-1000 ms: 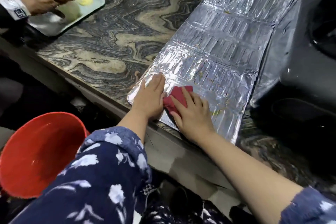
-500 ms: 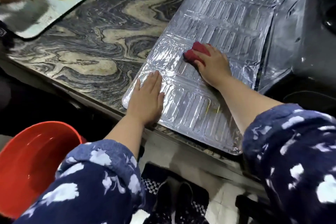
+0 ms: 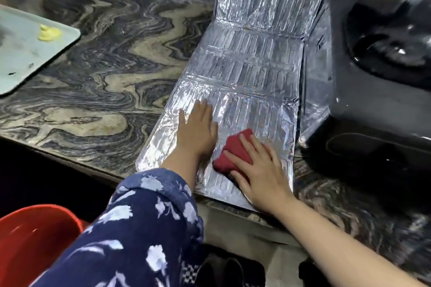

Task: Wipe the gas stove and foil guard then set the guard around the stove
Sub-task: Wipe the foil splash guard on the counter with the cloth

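The silver foil guard (image 3: 251, 72) lies unfolded flat on the marble counter, its far panels bent up against the wall and the stove. My left hand (image 3: 198, 130) presses flat on the guard's near panel, fingers spread. My right hand (image 3: 258, 170) presses a folded red cloth (image 3: 233, 151) onto the same panel, just right of the left hand, near the counter's front edge. The black gas stove (image 3: 377, 100) stands to the right of the guard, with a burner (image 3: 394, 46) at the top right.
The swirled marble counter (image 3: 112, 81) extends to the left. A pale tray (image 3: 25, 53) with a yellow lump sits at the far left. A red bucket (image 3: 32, 244) stands below the counter edge at the lower left.
My right hand drew the red cloth back from the guard's middle panel to the near panel beside my left hand. The other person's hand at the tray is out of view.
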Available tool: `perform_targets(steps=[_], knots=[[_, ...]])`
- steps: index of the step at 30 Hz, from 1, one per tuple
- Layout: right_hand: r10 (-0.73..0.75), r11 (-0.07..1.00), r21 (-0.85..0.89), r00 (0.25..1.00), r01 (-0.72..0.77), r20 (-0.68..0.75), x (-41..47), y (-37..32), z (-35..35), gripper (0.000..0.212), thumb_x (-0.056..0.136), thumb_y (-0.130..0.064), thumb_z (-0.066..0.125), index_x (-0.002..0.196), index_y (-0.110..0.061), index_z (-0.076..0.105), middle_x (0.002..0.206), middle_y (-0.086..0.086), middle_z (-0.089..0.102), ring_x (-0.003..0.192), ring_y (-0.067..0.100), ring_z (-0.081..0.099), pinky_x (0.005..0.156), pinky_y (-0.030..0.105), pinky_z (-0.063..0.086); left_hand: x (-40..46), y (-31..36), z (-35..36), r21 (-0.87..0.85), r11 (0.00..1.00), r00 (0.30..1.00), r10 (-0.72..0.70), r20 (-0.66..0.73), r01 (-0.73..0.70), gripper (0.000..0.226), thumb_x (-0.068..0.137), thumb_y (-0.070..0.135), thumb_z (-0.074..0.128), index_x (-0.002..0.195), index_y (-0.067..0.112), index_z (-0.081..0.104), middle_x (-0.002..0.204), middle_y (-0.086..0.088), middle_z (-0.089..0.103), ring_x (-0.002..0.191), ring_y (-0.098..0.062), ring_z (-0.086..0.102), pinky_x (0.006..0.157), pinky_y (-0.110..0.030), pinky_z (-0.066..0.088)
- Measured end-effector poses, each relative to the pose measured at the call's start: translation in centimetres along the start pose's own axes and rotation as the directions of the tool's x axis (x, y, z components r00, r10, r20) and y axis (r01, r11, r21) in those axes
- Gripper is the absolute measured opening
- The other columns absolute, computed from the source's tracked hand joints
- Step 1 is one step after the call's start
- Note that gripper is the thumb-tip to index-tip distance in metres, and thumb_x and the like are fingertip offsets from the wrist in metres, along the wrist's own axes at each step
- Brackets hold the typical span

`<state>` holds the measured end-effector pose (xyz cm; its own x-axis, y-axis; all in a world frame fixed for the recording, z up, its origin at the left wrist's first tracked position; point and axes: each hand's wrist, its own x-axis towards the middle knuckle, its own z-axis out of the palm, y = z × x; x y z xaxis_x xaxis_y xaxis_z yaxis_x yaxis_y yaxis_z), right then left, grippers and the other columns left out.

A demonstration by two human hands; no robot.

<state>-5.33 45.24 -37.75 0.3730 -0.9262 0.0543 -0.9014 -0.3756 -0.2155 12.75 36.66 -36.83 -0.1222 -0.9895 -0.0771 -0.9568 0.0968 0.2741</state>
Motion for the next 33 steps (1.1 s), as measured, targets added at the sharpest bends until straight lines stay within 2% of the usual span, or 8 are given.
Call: perform_targets(steps=[3, 6, 12, 15, 26, 30, 33], knots=[[-0.044, 0.999, 0.019, 0.998, 0.043, 0.035, 1.2, 1.0, -0.1, 0.045, 0.088, -0.054, 0.039, 0.133, -0.047, 0.045, 0.154, 0.003, 0.034, 0.144, 0.027, 0.026, 0.113, 0.054, 0.021, 0.2, -0.5, 0.9, 0.042, 0.999, 1.000, 0.012, -0.010, -0.012, 0.058, 0.102, 0.038, 0.018, 0.153, 0.016, 0.004, 0.162, 0.002, -0.001, 0.149, -0.014, -0.005, 0.119, -0.047, -0.006], [-0.018, 1.000, 0.016, 0.998, 0.017, 0.058, 4.2, 2.7, -0.7, 0.047, 0.089, -0.056, 0.033, 0.135, -0.050, 0.039, 0.157, -0.003, 0.026, 0.147, 0.023, 0.017, 0.115, 0.052, 0.011, 0.3, -0.7, 0.9, 0.067, 0.997, 0.999, 0.036, -0.013, -0.035, 0.058, 0.102, 0.038, 0.016, 0.153, 0.016, 0.002, 0.162, 0.001, -0.001, 0.149, -0.013, -0.004, 0.118, -0.045, -0.008], [0.275, 0.961, -0.021, 0.961, -0.276, -0.017, 11.5, 7.2, -0.8, 0.046, 0.094, -0.054, 0.032, 0.139, -0.047, 0.034, 0.159, -0.001, 0.020, 0.148, 0.023, 0.011, 0.118, 0.054, 0.002, 0.3, -0.9, 1.3, 0.074, 0.996, 0.998, 0.043, -0.035, -0.040, 0.059, 0.101, 0.039, 0.014, 0.153, 0.016, 0.001, 0.162, 0.001, -0.002, 0.149, -0.013, -0.005, 0.118, -0.046, -0.007], [0.342, 0.939, -0.033, 0.940, -0.342, -0.017, 12.9, 7.6, -0.8, 0.046, 0.096, -0.052, 0.032, 0.141, -0.045, 0.032, 0.158, 0.001, 0.021, 0.147, 0.025, 0.013, 0.118, 0.051, 0.003, 0.3, -0.9, 1.4, 0.066, 0.997, 0.999, 0.040, -0.032, -0.038, 0.058, 0.101, 0.038, 0.015, 0.153, 0.016, 0.000, 0.162, 0.001, -0.003, 0.149, -0.013, -0.005, 0.118, -0.045, -0.007], [0.222, 0.975, -0.025, 0.974, -0.221, 0.044, 8.9, 2.6, -0.8, 0.049, 0.096, -0.053, 0.031, 0.144, -0.045, 0.025, 0.160, -0.003, 0.012, 0.147, 0.024, 0.010, 0.118, 0.048, 0.005, -4.0, -4.4, 0.3, 0.060, 0.997, 0.998, 0.056, -0.007, -0.055, 0.057, 0.101, 0.037, 0.019, 0.153, 0.018, 0.004, 0.162, 0.003, -0.001, 0.148, -0.011, -0.003, 0.118, -0.044, -0.005], [0.169, 0.986, 0.007, 0.984, -0.170, 0.056, 7.9, 1.3, -0.5, 0.046, 0.096, -0.049, 0.036, 0.142, -0.045, 0.030, 0.160, -0.002, 0.017, 0.147, 0.024, 0.012, 0.118, 0.047, 0.007, -6.1, -5.4, -0.1, 0.046, 0.998, 0.999, 0.046, 0.014, -0.047, 0.059, 0.101, 0.036, 0.023, 0.153, 0.018, 0.005, 0.162, 0.002, 0.000, 0.148, -0.012, -0.003, 0.119, -0.045, -0.005], [0.113, 0.993, 0.020, 0.993, -0.114, 0.045, 7.1, 0.9, -0.1, 0.044, 0.095, -0.049, 0.038, 0.139, -0.046, 0.037, 0.158, -0.004, 0.023, 0.145, 0.024, 0.018, 0.117, 0.048, 0.013, -6.8, -5.7, -0.8, 0.021, 1.000, 1.000, 0.019, 0.011, -0.019, 0.061, 0.098, 0.037, 0.034, 0.152, 0.018, 0.016, 0.161, 0.001, 0.011, 0.148, -0.015, 0.009, 0.119, -0.046, 0.002]])
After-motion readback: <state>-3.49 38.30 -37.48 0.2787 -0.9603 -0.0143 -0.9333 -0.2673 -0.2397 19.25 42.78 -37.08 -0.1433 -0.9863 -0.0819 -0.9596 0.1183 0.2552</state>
